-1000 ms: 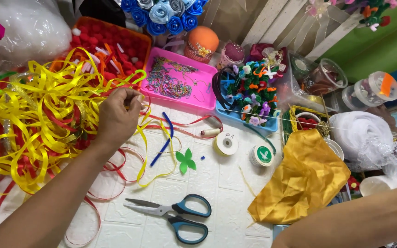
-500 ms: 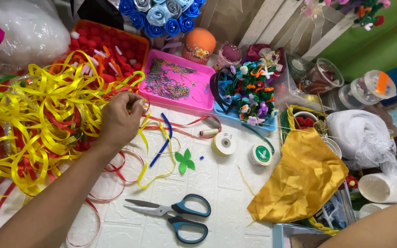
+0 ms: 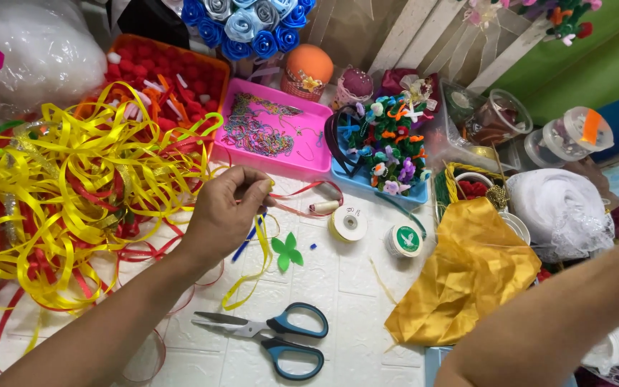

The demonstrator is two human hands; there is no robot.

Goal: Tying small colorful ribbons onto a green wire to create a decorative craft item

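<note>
Left hand (image 3: 227, 211) pinches a yellow ribbon strand (image 3: 261, 251), which hangs lengthwise down toward the scissors (image 3: 274, 337); right hand's grip cannot be told.

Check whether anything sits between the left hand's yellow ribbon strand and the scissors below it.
Nothing visible does. The left hand pinches a yellow ribbon strand in its fingers; the strand hangs to bare white table just above the scissors. The green paper leaf lies off to the side.
</note>
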